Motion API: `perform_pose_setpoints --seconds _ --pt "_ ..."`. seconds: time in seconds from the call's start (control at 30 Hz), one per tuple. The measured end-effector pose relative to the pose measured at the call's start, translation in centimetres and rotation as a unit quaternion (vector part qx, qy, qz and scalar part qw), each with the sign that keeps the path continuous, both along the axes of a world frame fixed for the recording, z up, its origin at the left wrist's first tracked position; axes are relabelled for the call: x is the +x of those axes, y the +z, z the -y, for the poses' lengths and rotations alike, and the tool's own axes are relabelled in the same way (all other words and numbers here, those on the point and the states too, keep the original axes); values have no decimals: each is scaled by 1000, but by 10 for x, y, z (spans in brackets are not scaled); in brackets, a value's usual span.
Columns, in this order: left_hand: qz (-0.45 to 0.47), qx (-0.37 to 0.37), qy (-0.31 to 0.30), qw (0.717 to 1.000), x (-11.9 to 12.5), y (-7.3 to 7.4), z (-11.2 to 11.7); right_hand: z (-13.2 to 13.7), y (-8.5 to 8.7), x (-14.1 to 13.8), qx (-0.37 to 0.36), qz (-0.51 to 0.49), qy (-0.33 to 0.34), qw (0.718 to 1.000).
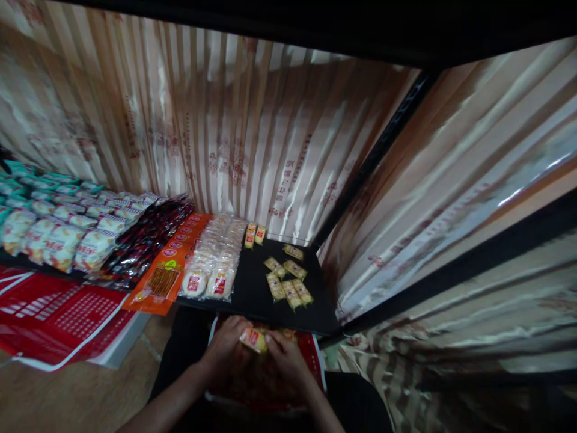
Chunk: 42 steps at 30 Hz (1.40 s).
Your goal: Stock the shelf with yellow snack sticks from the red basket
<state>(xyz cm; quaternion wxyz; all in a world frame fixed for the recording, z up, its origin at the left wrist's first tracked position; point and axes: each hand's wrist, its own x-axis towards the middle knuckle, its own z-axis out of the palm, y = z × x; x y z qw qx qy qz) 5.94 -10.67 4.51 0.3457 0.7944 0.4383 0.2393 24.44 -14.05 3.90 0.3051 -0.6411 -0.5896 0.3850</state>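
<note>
My left hand (228, 346) and my right hand (286, 355) meet low in the middle, just below the front edge of a black shelf (252, 288). Both have their fingers closed round a small yellow and red snack packet (253, 340) held between them. They hover over a red box (311, 361) in my lap. On the shelf right of centre lie several small yellow packets (288, 282), loosely spread. Two more yellow and red packets (253, 234) stand at the back of the shelf.
Rows of white packets with red labels (211, 258), orange packs (164, 276), dark red packs (144, 240) and white and teal bags (63, 228) fill the shelf's left. Striped plastic sheeting (252, 138) lines the back and right. A red printed carton (58, 319) sits lower left.
</note>
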Motion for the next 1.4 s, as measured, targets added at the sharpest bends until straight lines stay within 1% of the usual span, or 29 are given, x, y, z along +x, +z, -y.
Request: perform_pose_setpoints --seconds 0.07,0.1,0.17,0.23,0.27,0.33,0.43,0.5,0.57,0.67,0.77,0.87,0.97,1.07,1.2,1.3,1.4 --pt "-5 7 -17 1000 -1 8 -6 -2 4 0 -21 -86 18 996" --pt "-8 12 -28 1000 -1 12 -10 -3 7 0 -25 -113 15 993" --pt "-14 29 -42 999 -1 17 -16 -7 13 1 -40 -153 7 987" --pt "-11 52 -36 998 0 19 -21 -11 19 2 -62 -185 -6 981" --pt "-7 62 -21 998 2 19 -24 -14 22 2 -74 -198 -17 977" --pt "7 69 32 997 6 19 -29 -19 27 1 -90 -219 -49 970" --pt "45 44 130 989 16 19 -34 -27 29 -2 -99 -258 -101 956" --pt "77 27 178 981 24 17 -35 -33 28 -6 -86 -290 -131 944" --pt "101 25 205 973 31 14 -35 -40 24 -10 -69 -315 -152 934" --pt "127 45 205 969 41 7 -34 -55 18 -15 -50 -331 -159 929" --pt "145 47 203 967 51 3 -40 -76 14 -19 -23 -328 -156 931" --pt "145 6 228 963 61 4 -57 -103 14 -22 13 -307 -151 940" --pt "136 -47 253 957 70 11 -82 -131 15 -24 39 -269 -135 953" --pt "122 -91 282 947 77 19 -111 -160 13 -27 43 -240 -137 960" --pt "107 -111 308 939 82 24 -144 -197 6 -29 34 -171 -153 973" --pt "103 -101 301 943 86 20 -164 -220 0 -26 46 -93 -156 982" --pt "104 -92 301 943 91 9 -179 -238 -7 -22 63 -31 -147 987"
